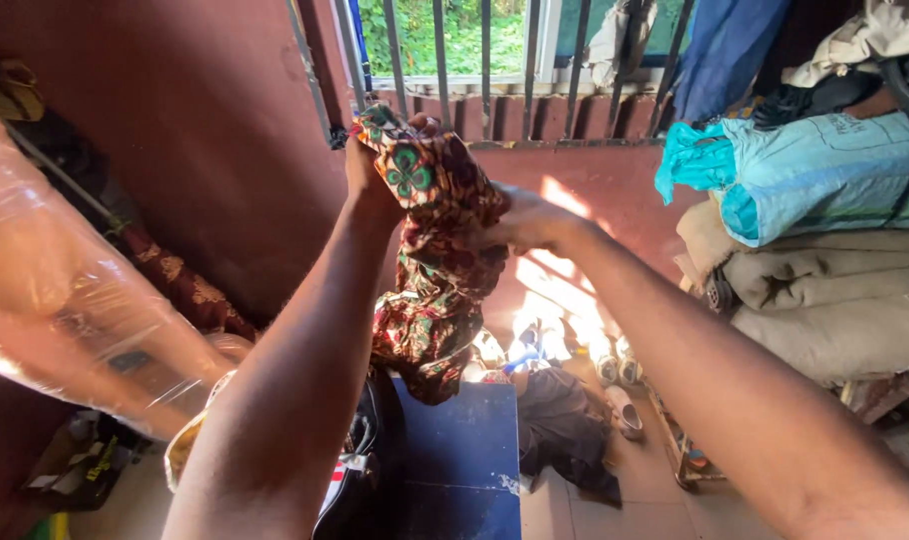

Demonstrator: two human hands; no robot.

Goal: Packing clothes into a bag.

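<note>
Overhead, patterned cloth [430, 250] beside turquoise sack [825, 170]

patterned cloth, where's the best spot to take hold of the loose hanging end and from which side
Take the patterned cloth at its bunched lower end, which hangs free just above the blue board. Come from below and from the right, since the left forearm crosses the left side. The left hand already has a grip on the top and the right hand pinches the middle, so only the bottom folds are loose.

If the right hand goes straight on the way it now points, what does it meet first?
The right hand points left, into the patterned cloth it already pinches. Beyond the cloth, probably the left hand, though depth is unclear.
</note>
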